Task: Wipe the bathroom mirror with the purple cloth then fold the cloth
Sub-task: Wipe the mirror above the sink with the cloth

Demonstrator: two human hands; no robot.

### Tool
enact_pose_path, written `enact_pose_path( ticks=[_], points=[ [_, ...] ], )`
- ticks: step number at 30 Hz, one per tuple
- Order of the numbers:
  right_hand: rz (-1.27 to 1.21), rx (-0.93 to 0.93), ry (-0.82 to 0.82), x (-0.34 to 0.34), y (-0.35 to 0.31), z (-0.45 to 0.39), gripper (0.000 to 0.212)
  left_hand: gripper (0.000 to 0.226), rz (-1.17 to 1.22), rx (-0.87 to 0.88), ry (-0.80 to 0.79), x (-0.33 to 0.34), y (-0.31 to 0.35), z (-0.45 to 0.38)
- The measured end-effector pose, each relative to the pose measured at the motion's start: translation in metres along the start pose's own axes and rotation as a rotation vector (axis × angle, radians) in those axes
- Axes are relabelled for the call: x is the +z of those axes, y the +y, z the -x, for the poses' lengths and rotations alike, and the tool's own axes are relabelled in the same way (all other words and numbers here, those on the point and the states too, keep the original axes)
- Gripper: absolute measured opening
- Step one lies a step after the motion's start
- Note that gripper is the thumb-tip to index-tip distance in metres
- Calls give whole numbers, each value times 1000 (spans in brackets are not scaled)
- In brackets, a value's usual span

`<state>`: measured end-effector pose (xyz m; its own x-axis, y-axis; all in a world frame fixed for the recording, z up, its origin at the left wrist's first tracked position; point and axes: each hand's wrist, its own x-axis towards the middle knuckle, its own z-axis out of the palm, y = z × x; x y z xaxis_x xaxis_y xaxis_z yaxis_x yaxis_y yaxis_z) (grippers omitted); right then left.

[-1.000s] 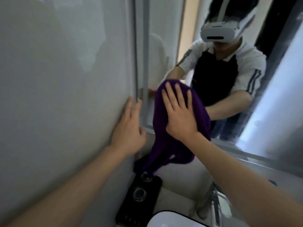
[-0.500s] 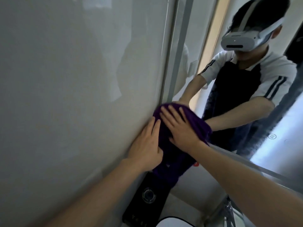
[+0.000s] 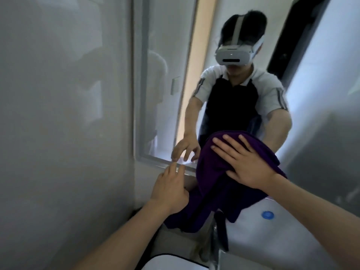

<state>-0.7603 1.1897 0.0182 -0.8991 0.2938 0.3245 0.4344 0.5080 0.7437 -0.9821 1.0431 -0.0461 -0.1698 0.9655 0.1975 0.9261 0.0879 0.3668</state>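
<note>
Wiping the bottom edge of the bathroom mirror (image 3: 243,26) right now, so I'd say I'm in the wipe step and nowhere near folding. My right hand (image 3: 247,164) is spread flat on the purple cloth (image 3: 218,184), pressing it to the glass, not gripping it; the rest of the cloth hangs down over the ledge. My left hand (image 3: 169,190) is loose and empty, fingertips (image 3: 173,164) touching the mirror's lower frame just beside the cloth. Next I probably need to sweep sideways across the glass, keeping the palm pressed so the cloth doesn't slide off.
</note>
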Motion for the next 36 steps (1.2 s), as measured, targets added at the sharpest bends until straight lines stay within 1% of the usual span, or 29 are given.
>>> enact_pose_path(
  ticks=[3, 4, 6, 8, 9, 11, 14, 17, 19, 21, 23, 24, 26, 28, 31, 33, 36],
  points=[
    [52, 112, -2, 2, 43, 65, 86, 56, 36, 35, 7, 17, 58, -4],
    [61, 152, 6, 2, 55, 86, 86, 48, 58, 53, 13, 20, 77, -6],
    [73, 252, 6, 6, 74, 128, 87, 27, 95, 120, 13, 24, 113, -8],
    [66, 395, -20, 13, 88, 173, 90, 17, 101, 202, -19, 28, 144, -9],
    [46, 484, -36, 15, 94, 196, 90, 18, 95, 237, -40, 31, 157, -9],
    [-25, 692, -63, 16, 103, 233, 86, 26, 73, 290, -89, 38, 179, -9],
    [-128, 965, -47, 17, 98, 248, 86, 38, 38, 336, -159, 51, 207, -8],
    [-304, 1199, 36, 20, 77, 232, 93, 49, -9, 347, -218, 62, 221, -1],
    [-433, 1345, 135, 22, 60, 221, 91, 50, -31, 337, -232, 62, 218, 5],
    [-546, 1449, 251, 21, 51, 208, 88, 49, -35, 320, -233, 57, 210, 7],
    [-612, 1491, 304, 17, 48, 195, 89, 50, -46, 297, -242, 50, 201, 7],
    [-623, 1487, 299, 15, 46, 190, 90, 51, -52, 282, -255, 47, 195, 7],
    [-628, 1451, 238, 9, 41, 180, 100, 54, -57, 257, -286, 42, 187, 8],
    [-615, 1372, 144, 0, 34, 166, 112, 56, -42, 238, -306, 39, 180, 10],
    [-577, 1201, 47, -20, 17, 130, 116, 58, 38, 193, -307, 31, 173, 16],
    [-592, 1136, 46, -32, 10, 102, 116, 53, 95, 177, -260, 23, 167, 19],
    [-663, 1092, 94, -55, 8, 63, 117, 40, 217, 141, -130, 2, 152, 18]
  ],
)
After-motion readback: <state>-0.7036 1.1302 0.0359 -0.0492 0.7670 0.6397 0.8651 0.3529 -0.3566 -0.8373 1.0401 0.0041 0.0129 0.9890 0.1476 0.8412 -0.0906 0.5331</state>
